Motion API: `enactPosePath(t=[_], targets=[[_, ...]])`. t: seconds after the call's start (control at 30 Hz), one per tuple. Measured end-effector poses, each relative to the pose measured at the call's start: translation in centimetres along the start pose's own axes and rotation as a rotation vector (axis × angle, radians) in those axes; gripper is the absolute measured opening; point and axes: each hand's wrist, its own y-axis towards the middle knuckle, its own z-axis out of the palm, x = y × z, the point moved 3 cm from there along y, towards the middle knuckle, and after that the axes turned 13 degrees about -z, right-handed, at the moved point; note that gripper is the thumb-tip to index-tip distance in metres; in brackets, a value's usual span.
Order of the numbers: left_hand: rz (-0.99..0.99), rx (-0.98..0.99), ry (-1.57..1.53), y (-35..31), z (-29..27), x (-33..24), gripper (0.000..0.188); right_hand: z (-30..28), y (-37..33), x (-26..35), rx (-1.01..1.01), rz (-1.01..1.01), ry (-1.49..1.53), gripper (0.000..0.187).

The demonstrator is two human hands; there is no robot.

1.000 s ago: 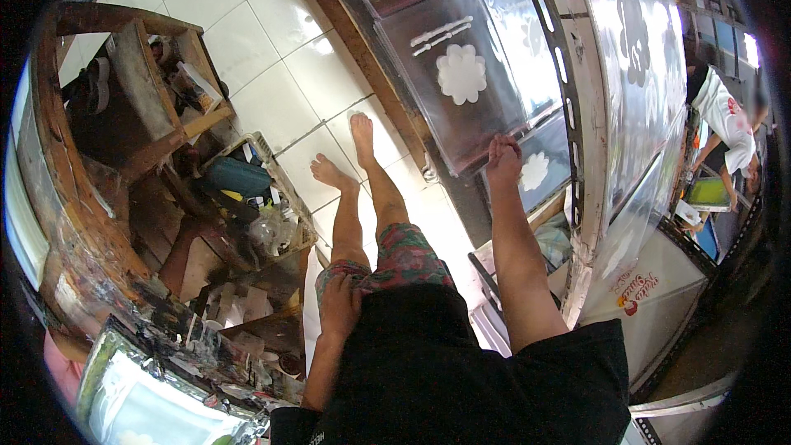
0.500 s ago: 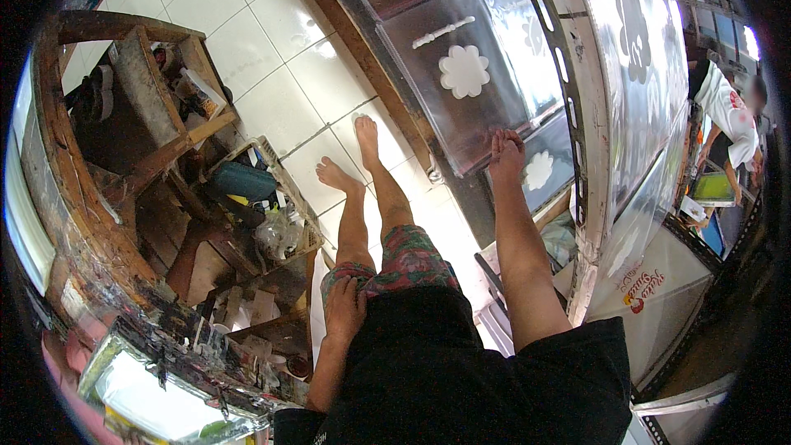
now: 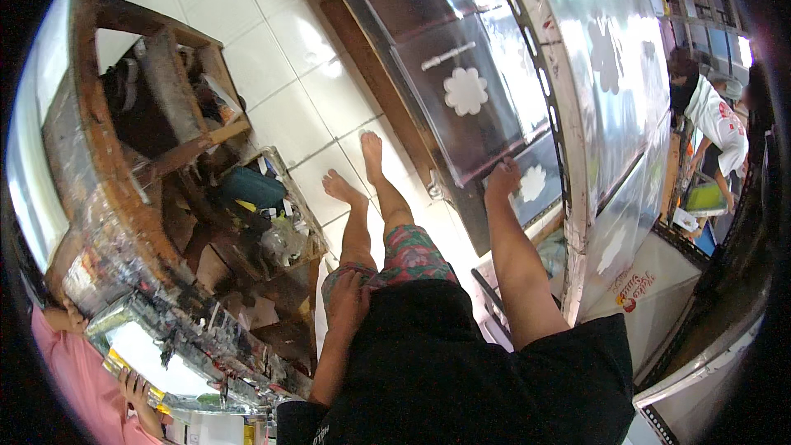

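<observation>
My right hand [image 3: 503, 179] is at the near edge of a clear plastic sheet [image 3: 449, 128] lying on a dark bench. Its fingers are curled together over that edge and seem to pinch it. White flower shapes, such as the scalloped one [image 3: 466, 91], and a thin white strip [image 3: 448, 56] show on the sheets. Beside my hand is another white shape [image 3: 533, 183] on a neighbouring sheet. My left hand [image 3: 349, 301] rests against my thigh on the patterned shorts [image 3: 412, 257], fingers bunched; whatever they hold, if anything, is hidden.
A slotted metal frame [image 3: 550, 74] with hanging plastic sheets [image 3: 614, 58] rises at right. To the left stand a paint-stained wooden bench [image 3: 124, 198] and a crate [image 3: 309, 206] of clutter. One co-worker in white [image 3: 718, 124] is at far right; another in pink [image 3: 74, 363] at lower left.
My right hand has drawn slightly nearer and its fingers have curled in. My left hand's fingers have bunched up. The view has shifted, showing more of both co-workers.
</observation>
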Motion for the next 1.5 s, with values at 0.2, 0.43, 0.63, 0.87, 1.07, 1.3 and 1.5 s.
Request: enactPosePath(t=[0.2,0.43,0.63,0.87,1.07,1.3,1.5], targets=[[0.004,-0.134,-0.103,-0.6,-8.1,-7.1,0.028,0.6,-5.8,7.2,0.267,-0.219,0.113,0.019],[0.06,-0.45,-0.209,-2.1,-19.0,-12.0,0.035,6.7,-11.1,19.4,0.813,-0.389,0.443,0.022],[0.125,-0.66,-0.279,-0.8,-28.2,-14.0,0.039,12.4,-9.3,29.8,1.141,-0.408,0.455,0.022],[0.034,-1.025,-0.338,2.0,-37.3,-13.7,0.041,17.5,-2.4,36.9,1.377,-0.619,0.22,0.008],[-0.241,-1.315,-0.052,4.8,-46.5,-12.2,0.053,15.6,4.5,51.4,1.357,-0.898,0.135,0.013],[-0.507,-1.321,0.205,7.8,-49.4,-10.6,0.062,23.9,11.9,61.9,1.42,-0.664,0.284,0.016],[-0.529,-1.368,0.182,8.2,-49.6,-10.6,0.063,26.9,11.2,68.1,1.506,-0.687,0.293,0.014]])
